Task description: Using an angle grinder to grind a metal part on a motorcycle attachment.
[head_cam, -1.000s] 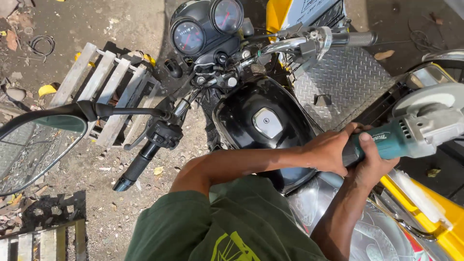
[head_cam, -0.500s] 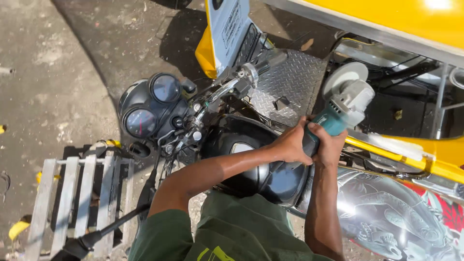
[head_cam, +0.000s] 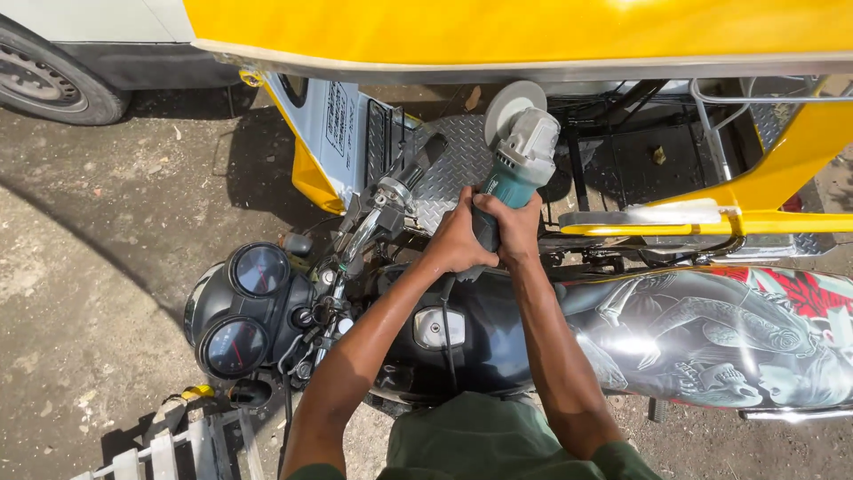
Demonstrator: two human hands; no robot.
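two hands: i have both wrapped tight round the teal body of the grinder (head_cam: 515, 169), left hand (head_cam: 456, 240) on the near side, right hand (head_cam: 508, 229) beside it, fingers curled shut on the grip, the two hands touching.
grinder: it sits raised above the tank (head_cam: 444, 329), its grey head and pale disc (head_cam: 508, 105) pointing away from me toward the checker plate (head_cam: 444, 164) of the sidecar floor; the disc looks clear of any metal, though i cannot tell whether it spins.
step in hand: by my reading i am carrying the tool into position, not yet cutting or polishing; no sparks or dust show.
next move calls for: as i judge it, a steady two-handed hold, the disc kept off the handlebar (head_cam: 391, 191) just to its left, and the black cord (head_cam: 447, 338) that trails over the tank kept from snagging.
risk: the mirror-bright painted panel (head_cam: 702, 329) at my right lies close under my forearm; a slip would mark it.
sign: one pale rectangular placard (head_cam: 339, 120) stands on the sidecar front, left of the checker plate, with dark print too small to make out, framed by yellow bodywork (head_cam: 498, 31).
label on tank: a small silver cap (head_cam: 440, 327), squarish, sits mid-tank between my forearms.
gauges: two round dials (head_cam: 247, 307) lie left of the tank.
ground: bare dirt, a grey pallet (head_cam: 169, 449) at lower left.
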